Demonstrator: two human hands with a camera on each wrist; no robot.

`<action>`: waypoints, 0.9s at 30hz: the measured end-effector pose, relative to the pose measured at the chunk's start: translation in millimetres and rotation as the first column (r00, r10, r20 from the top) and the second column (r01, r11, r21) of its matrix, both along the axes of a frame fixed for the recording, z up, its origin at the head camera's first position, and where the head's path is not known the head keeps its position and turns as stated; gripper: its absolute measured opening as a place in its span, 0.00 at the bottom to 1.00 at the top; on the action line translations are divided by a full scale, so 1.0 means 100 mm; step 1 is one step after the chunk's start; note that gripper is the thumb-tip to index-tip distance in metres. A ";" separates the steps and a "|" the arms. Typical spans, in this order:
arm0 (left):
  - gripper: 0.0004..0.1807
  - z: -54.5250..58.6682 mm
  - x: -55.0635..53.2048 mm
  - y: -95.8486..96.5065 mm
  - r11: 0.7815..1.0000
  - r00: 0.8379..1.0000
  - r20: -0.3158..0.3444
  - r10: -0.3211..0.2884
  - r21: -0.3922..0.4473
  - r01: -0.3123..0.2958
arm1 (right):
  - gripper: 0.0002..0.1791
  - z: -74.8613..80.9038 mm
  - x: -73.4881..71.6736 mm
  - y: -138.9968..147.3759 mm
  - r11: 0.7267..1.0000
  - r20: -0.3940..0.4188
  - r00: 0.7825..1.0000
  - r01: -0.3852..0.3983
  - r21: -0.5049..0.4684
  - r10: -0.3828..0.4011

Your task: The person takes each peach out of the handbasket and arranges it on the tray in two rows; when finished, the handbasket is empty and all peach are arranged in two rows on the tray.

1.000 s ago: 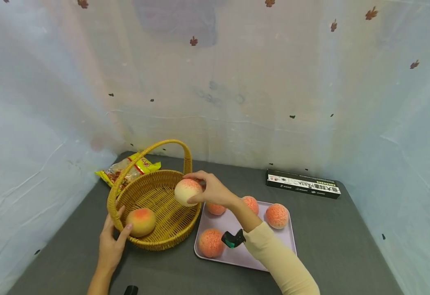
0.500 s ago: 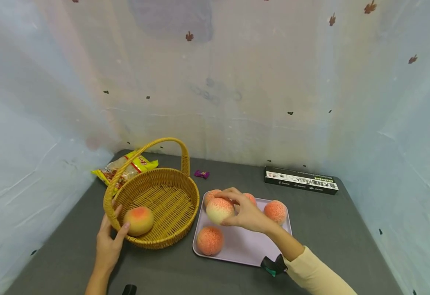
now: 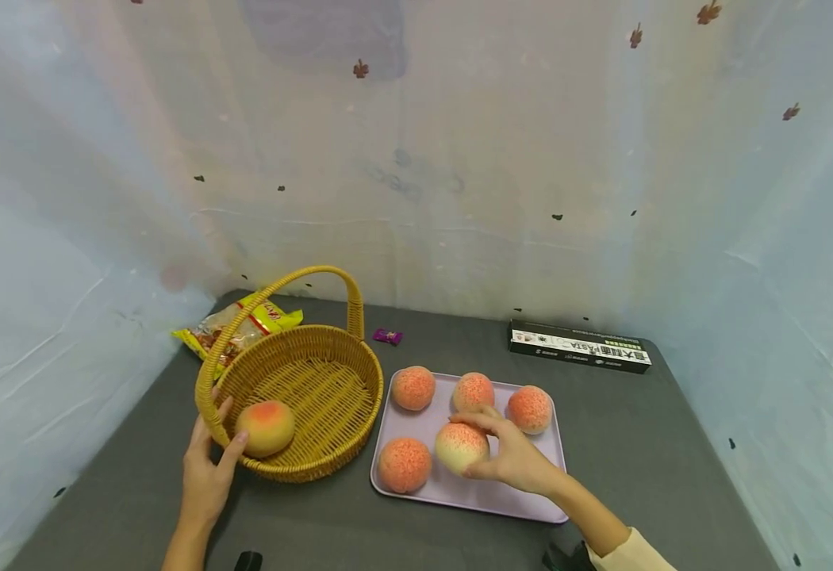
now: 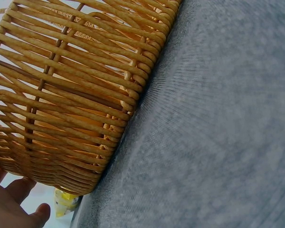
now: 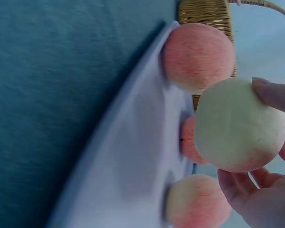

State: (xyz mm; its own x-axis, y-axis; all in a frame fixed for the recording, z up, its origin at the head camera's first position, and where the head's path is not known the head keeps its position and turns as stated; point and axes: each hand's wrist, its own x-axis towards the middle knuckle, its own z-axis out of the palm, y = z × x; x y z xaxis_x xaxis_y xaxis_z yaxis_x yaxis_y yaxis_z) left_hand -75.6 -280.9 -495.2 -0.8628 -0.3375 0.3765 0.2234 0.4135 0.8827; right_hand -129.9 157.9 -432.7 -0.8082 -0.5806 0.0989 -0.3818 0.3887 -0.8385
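Note:
My right hand [image 3: 520, 456] grips a pale peach with a pink-speckled top [image 3: 459, 449] over the lilac tray [image 3: 491, 507]. In the right wrist view, the thumb and fingers pinch this peach [image 5: 240, 126], which appears raised above the tray. Several pink peaches sit on the tray, one of them at the front left [image 3: 404, 465]. My left hand [image 3: 205, 480] holds the near left rim of the yellow wicker basket [image 3: 331, 396], beside the handle's foot. Inside the basket, near my thumb, lies a yellow-orange peach [image 3: 266, 428]. The left wrist view shows fingertips against the woven wall [image 4: 61, 95].
Behind the basket lies a yellow snack bag [image 3: 277, 316]. A small purple-wrapped sweet [image 3: 388, 336] is just right of the handle. At the back right lies a black pasta box [image 3: 579, 346]. Plastic sheeting [image 3: 459, 198] stands along the grey table's back and sides.
My right hand has carried the pale peach from the basket's right rim rightward to over the tray. That uncovers the purple sweet. My left hand stays on the basket.

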 end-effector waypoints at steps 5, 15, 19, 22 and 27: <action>0.32 0.00 0.00 0.00 1.000 1.000 0.002 0.001 0.007 -0.001 | 0.37 -0.14 0.06 0.05 1.000 0.005 1.000 0.005 0.008 -0.005; 0.33 0.01 0.00 -0.01 1.000 1.000 0.012 0.001 0.030 -0.001 | 0.37 -0.26 0.13 0.11 1.000 0.007 1.000 0.023 0.020 -0.024; 0.33 0.01 0.00 -0.01 0.999 1.000 0.017 -0.005 0.043 0.004 | 0.37 -0.27 0.16 0.11 1.000 0.006 1.000 0.012 0.017 -0.012; 0.33 0.01 -0.01 -0.01 0.999 1.000 0.021 -0.003 0.038 0.003 | 0.36 -0.26 0.17 0.11 1.000 0.004 1.000 0.007 0.016 -0.008; 0.33 0.02 -0.01 0.00 1.000 1.000 0.018 0.002 0.024 -0.002 | 0.33 -0.26 0.18 0.12 1.000 0.010 1.000 0.004 0.020 -0.005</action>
